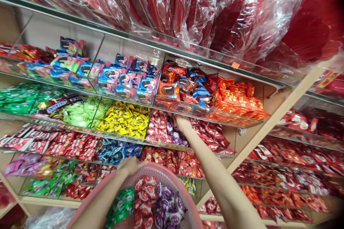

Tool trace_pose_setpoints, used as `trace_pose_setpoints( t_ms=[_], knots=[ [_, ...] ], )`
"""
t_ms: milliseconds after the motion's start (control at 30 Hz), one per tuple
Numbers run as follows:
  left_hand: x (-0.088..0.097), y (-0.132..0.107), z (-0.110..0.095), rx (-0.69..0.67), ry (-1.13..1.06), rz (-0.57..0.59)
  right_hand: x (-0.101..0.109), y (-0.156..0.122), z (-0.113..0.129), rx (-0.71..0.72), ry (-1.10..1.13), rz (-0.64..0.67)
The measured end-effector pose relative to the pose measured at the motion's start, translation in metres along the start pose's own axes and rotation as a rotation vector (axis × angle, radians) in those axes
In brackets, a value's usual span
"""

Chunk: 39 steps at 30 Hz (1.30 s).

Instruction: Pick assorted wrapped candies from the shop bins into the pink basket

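Note:
My left hand is closed over the far rim of a pink plastic basket with a perforated wall. In the basket lie green-wrapped candies, red-and-white candies and purple-and-white candies, grouped by colour. My right hand reaches into a shelf compartment, over purple-wrapped candies. Its fingers are hidden behind the shelf edge and among the wrappers, so whether they hold a candy does not show. Red-and-white candies fill the left side of that compartment.
Glass-fronted shelves hold yellow-wrapped candies, blue cookie packs, orange packets and Snickers bars. A slanting wooden post stands to the right. Plastic-wrapped red items overhang the top shelf.

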State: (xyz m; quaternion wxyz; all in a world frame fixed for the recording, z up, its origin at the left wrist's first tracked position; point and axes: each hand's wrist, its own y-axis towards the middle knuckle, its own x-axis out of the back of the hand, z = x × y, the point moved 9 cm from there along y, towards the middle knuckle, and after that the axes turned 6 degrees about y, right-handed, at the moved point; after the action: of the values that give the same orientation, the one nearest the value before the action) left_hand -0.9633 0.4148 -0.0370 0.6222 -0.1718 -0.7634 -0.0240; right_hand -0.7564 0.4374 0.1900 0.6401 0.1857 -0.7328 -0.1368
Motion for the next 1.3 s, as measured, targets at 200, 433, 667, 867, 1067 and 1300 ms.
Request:
trace_pose_setpoints(
  t_ms=[200,433,667,867,1067,1300],
  knots=[
    [-0.001,0.001,0.001,-0.004,0.004,-0.003,0.002,-0.003,0.004,-0.014,-0.023,0.004],
    [-0.003,0.002,0.001,-0.003,0.013,-0.006,0.002,0.001,0.009,-0.053,-0.027,-0.006],
    [-0.002,0.002,0.002,0.003,-0.012,-0.006,0.007,-0.005,0.002,-0.116,-0.043,-0.015],
    [-0.001,0.002,0.003,0.016,-0.004,-0.011,0.025,-0.034,0.004,-0.084,-0.042,-0.109],
    [-0.003,0.005,0.001,0.003,0.021,-0.001,0.044,-0.111,0.031,0.165,0.266,-0.31],
    [-0.003,0.004,-0.001,0.017,0.029,0.045,-0.004,-0.207,0.065,0.263,0.605,-0.01]
  ],
)
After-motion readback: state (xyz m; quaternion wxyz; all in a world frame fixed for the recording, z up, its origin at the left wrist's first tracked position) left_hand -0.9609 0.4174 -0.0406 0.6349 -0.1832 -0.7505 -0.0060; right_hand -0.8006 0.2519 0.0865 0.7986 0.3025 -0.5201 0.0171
